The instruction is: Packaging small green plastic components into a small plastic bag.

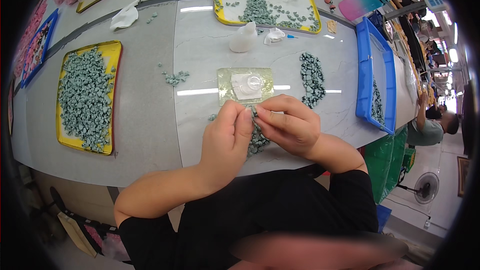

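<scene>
My left hand point(231, 132) and my right hand point(292, 125) meet over the near part of the table, thumbs and fingertips pinched around a small grey-green piece point(253, 111). Fingers hide most of that piece. Below them, partly covered, lies a heap of similar grey-green pieces point(257, 142). Just beyond my fingertips is a greenish, see-through mat point(225, 82). On it rest a white sheet point(240, 87) and a small clear round cup point(254, 83). A white bottle with a narrow tip point(243, 38) stands behind the mat.
A long pile of green pieces point(312, 81) lies right of the mat. Yellow-rimmed trays point(116, 70) with such pieces stand left and at the back point(217, 0). A blue bin point(365, 70) stands right, near a pink-and-blue bottle point(361, 2). Another person point(427, 130) sits far right.
</scene>
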A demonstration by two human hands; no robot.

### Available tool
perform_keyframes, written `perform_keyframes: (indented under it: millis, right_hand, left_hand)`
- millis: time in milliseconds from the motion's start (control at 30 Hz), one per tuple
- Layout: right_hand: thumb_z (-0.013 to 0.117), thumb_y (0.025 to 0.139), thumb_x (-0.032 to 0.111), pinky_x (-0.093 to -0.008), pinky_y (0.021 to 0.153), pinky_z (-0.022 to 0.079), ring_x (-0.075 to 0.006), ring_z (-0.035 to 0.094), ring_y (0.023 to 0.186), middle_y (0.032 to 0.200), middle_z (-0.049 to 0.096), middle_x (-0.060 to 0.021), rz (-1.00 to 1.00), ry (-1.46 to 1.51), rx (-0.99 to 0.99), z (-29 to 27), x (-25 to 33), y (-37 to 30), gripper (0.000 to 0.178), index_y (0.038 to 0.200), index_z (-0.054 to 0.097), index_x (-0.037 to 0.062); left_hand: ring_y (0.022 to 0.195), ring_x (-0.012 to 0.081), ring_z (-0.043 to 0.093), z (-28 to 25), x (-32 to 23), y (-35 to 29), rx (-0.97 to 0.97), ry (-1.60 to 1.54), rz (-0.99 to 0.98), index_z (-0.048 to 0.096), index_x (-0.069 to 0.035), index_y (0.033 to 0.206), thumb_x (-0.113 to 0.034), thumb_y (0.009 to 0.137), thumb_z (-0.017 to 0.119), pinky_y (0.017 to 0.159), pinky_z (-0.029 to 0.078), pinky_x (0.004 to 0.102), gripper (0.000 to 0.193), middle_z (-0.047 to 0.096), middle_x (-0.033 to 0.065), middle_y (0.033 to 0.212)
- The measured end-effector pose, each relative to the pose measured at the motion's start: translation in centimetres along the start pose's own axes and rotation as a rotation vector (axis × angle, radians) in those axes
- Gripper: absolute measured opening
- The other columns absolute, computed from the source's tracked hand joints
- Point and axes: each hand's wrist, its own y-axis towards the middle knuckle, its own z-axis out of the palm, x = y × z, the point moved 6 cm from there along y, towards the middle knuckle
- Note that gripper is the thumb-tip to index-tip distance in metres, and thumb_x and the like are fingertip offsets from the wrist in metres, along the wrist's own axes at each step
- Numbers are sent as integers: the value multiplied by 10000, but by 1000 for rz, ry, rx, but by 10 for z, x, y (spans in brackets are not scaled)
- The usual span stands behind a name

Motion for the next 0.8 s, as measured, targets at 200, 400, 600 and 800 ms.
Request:
perform_keyframes:
  millis: [200, 400, 600, 800]
  right_hand:
    - [712, 657, -105, -297, 585, 492, -235, 604, 694, 882, 616, -145, 19, 29, -43, 4, -3, -6, 276, 914, 631, -48]
    - [710, 650, -107, -297, 576, 484, -234, 598, 685, 869, 611, -139, 13, 50, -79, 2, -6, -8, 263, 892, 624, -47]
    - [720, 647, -90, -293, 578, 486, -221, 606, 694, 852, 622, -120, 83, 40, -77, -7, -9, -8, 242, 866, 636, -25]
    - [687, 734, -25, -268, 599, 493, -186, 631, 721, 837, 661, -84, 408, 81, 292, -43, -42, 7, 120, 846, 658, 6]
  left_hand:
    - [512, 192, 444, 2, 1, -1, -38, 50, 31, 440, -27, 835, -185, 967, 443, 496, 377, 321, 206, 473, 95, 604]
    - [520, 201, 445, 7, -1, 1, -43, 51, 65, 438, -25, 824, -157, 961, 450, 500, 374, 325, 190, 472, 101, 617]
    - [513, 198, 432, 11, -4, 5, -40, 115, 94, 432, -23, 819, -181, 968, 433, 497, 369, 331, 217, 461, 104, 607]
    - [528, 30, 394, 20, 9, 5, 141, 29, -260, 452, -50, 863, -235, 987, 421, 443, 328, 196, 225, 452, -26, 636]
